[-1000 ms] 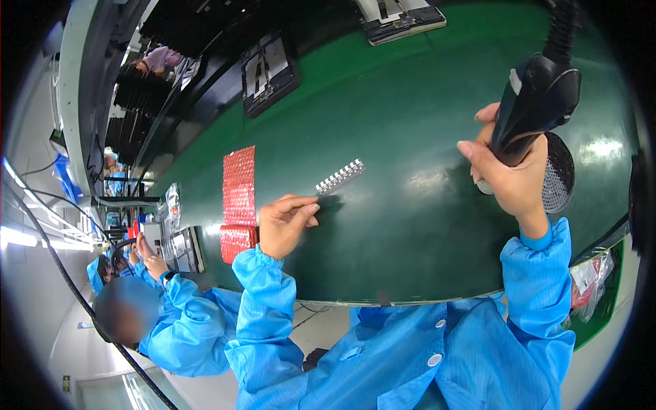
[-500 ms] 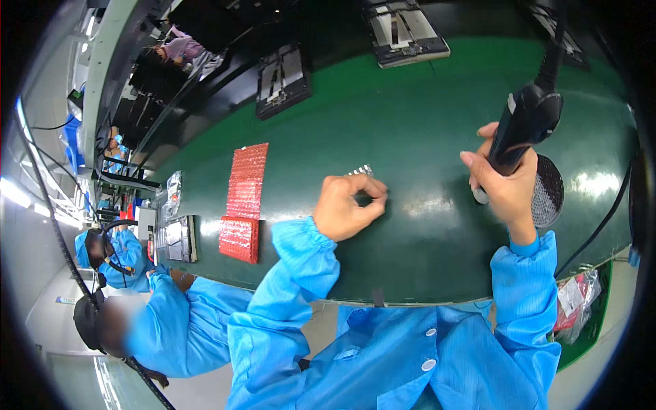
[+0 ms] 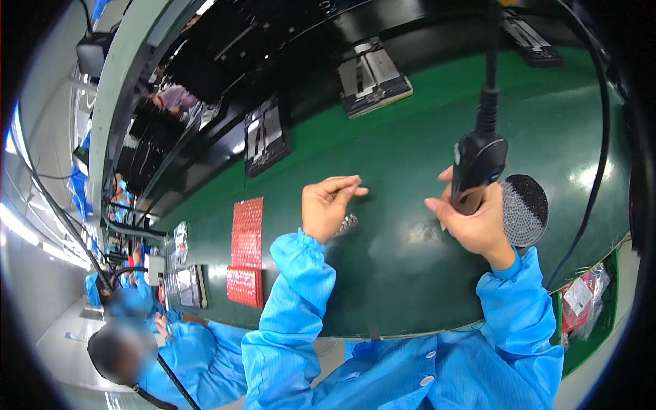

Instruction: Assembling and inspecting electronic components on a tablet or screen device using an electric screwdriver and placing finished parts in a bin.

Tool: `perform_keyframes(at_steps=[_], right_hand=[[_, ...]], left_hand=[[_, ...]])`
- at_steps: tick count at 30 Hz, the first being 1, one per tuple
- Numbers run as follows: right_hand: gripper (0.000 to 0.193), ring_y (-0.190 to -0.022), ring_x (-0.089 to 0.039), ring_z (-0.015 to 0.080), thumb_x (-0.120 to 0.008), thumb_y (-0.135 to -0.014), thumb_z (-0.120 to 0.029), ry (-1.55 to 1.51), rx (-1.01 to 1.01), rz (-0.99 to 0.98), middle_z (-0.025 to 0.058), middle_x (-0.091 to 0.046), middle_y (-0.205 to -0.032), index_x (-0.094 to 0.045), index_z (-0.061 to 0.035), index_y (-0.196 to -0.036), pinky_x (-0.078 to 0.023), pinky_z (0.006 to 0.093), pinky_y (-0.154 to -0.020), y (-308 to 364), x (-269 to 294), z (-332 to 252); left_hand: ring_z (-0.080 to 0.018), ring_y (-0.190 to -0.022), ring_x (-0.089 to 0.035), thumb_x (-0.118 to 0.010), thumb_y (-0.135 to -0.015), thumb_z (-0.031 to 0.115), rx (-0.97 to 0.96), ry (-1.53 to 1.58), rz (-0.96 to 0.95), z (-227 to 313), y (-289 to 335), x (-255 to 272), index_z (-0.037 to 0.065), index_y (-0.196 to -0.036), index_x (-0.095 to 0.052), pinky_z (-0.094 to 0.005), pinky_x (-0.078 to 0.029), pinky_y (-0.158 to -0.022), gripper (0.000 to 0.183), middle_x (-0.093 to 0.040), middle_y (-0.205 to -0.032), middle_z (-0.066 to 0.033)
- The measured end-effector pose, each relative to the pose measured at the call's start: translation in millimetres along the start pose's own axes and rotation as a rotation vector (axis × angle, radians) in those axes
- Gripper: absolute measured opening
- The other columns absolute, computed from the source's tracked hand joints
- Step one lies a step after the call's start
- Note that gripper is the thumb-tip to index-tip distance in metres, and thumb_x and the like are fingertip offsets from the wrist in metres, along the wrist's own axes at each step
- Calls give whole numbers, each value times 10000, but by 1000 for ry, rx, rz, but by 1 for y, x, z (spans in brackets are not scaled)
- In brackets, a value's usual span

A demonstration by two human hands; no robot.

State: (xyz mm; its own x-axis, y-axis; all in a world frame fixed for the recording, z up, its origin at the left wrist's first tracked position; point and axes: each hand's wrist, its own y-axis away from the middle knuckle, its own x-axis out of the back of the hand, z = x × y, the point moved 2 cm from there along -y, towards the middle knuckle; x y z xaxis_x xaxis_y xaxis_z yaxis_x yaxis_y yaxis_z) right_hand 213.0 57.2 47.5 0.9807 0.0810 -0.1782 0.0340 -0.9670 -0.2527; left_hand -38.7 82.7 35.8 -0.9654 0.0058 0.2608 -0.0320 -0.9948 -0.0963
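My right hand (image 3: 482,222) is wrapped around a black electric screwdriver (image 3: 480,164), held upright with its cord rising from the top. The tip is hidden by my fingers. Just right of that hand lies a round dotted disc (image 3: 525,212), part grey and part black. Over the green bench, my left hand (image 3: 330,205) is closed, thumb and fingertips pinched together; whatever may be between them is too small to see. Several small shiny metal bits (image 3: 348,222) lie beside the wrist of my left hand, partly covered by it.
Red bubble-wrap sheets (image 3: 246,232) lie to the left. Tablet-like devices (image 3: 374,76) stand along the far edge, another (image 3: 186,287) at the left. A loose black cable (image 3: 593,198) curves down the right. A green bin (image 3: 608,304) is low right. A co-worker (image 3: 195,365) sits left.
The view has shifted, so the bench sits lower in the picture. My left hand has reached farther out, past the shiny bits. The screwdriver is more upright, still in my right hand.
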Motion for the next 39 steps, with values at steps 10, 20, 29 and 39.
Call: perform_keyframes(at_steps=[10, 20, 29, 39], right_hand=[[271, -519, -491, 33, -737, -716, -43, 108, 170, -52, 21, -579, -577, -556, -9, -915, -381, 221, -477, -3, 9, -6], [312, -507, -526, 65, -727, -750, -33, -32, 194, -56, 39, -592, -597, -547, 3, -1002, -398, 225, -489, -6, 9, -4], [330, -753, -564, 84, -752, -725, -68, 8, 134, -122, 42, -636, -842, -534, -8, -964, -469, 253, -669, -11, 32, -30], [299, -470, -559, 97, -771, -730, -3, -24, 333, 290, 21, -592, -606, -566, 21, -946, -418, 217, -425, -18, 109, -44]], left_hand=[[-349, -1164, -503, -603, -689, -30, -395, -1441, -178, -7, -156, -39, -34, -1214, -506, -492, -407, -975, 534, -526, -1268, -167], [-380, -905, -626, -690, -606, 82, -504, -1314, 151, 14, -196, -19, 47, -950, -607, -459, -489, -809, 356, -655, -911, -183], [-298, -945, -631, -601, -587, 33, -930, -1072, 234, 47, -46, -61, 6, -1009, -630, -384, -454, -809, 424, -663, -999, -127], [-350, -1152, -552, -812, -508, 134, -786, -877, -311, 27, 125, -90, 24, -999, -618, -579, -313, -999, 539, -650, -1115, -118]])
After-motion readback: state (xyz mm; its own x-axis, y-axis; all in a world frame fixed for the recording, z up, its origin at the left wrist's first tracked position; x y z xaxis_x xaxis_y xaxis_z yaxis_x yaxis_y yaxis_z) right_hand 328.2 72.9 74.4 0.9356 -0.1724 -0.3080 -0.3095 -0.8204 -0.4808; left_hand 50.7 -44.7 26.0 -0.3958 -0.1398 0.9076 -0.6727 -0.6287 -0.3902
